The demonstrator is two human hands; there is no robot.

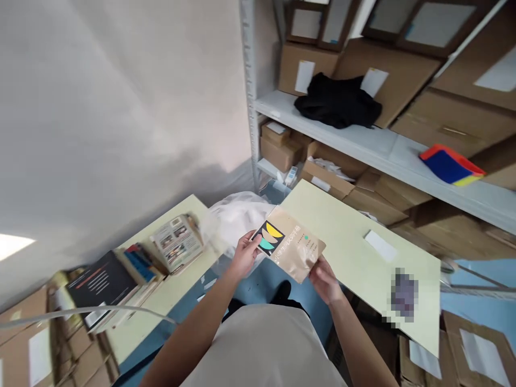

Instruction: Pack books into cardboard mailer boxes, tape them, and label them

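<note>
Between my two hands is a tan book (300, 251) with a black panel of yellow, beige and green shapes on its cover. Its surface is glossy and wrinkled, like a plastic wrapper. My left hand (246, 255) grips the left edge, thumb on top near the green shape. At the lower right corner, my right hand (324, 279) holds the book with its fingers partly hidden underneath. The book is tilted, above the floor between two pale tables.
Stacked books (177, 244) lie on the left table (139, 336). The right table (328, 228) bears a white slip (381, 245) and a blurred-out item (404, 295). A white plastic bag (231, 220) sits between them. Behind, a metal shelf (387, 153) carries cartons and black cloth (338, 102).
</note>
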